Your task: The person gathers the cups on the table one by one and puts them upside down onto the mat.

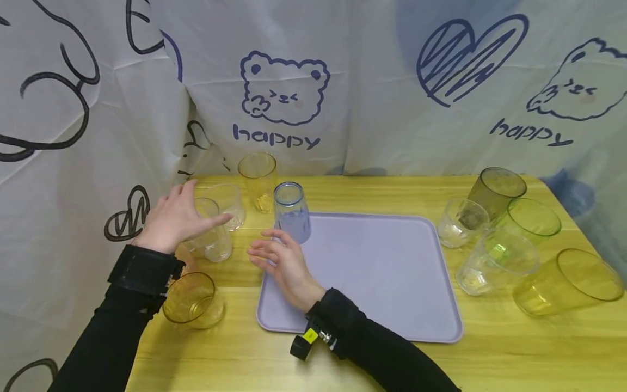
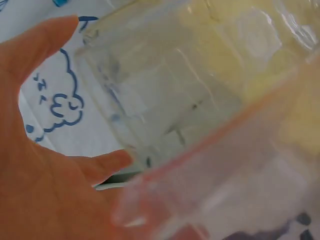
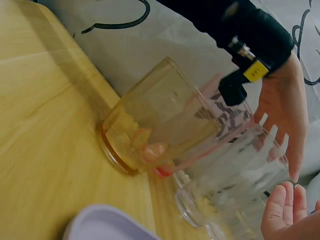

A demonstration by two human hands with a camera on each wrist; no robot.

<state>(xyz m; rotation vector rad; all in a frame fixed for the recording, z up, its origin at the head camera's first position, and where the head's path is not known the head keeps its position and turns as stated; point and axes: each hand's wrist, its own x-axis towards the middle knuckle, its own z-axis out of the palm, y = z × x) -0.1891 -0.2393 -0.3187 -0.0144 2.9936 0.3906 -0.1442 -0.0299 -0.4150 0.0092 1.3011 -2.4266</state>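
Note:
My left hand (image 1: 176,218) reaches over the glasses at the left, thumb and fingers spread wide around the upper part of a tall clear glass (image 1: 217,246). In the left wrist view that clear glass (image 2: 150,95) lies between the thumb and fingers, and a pinkish glass (image 2: 245,185) fills the foreground. My right hand (image 1: 284,267) hovers over the tray's left side with relaxed fingers, holding nothing. Just beyond it a blue glass (image 1: 293,218) stands upside down on the upper left corner of the lilac tray (image 1: 377,272).
An amber glass (image 1: 196,307) stands nearest at the left; a short clear glass (image 1: 234,209) and a tall yellow glass (image 1: 257,188) are farther back. Right of the tray are a grey glass (image 1: 495,190), a green glass (image 1: 534,223), a yellow glass (image 1: 563,286) and two clear ones. Printed cloth (image 1: 372,109) hangs behind.

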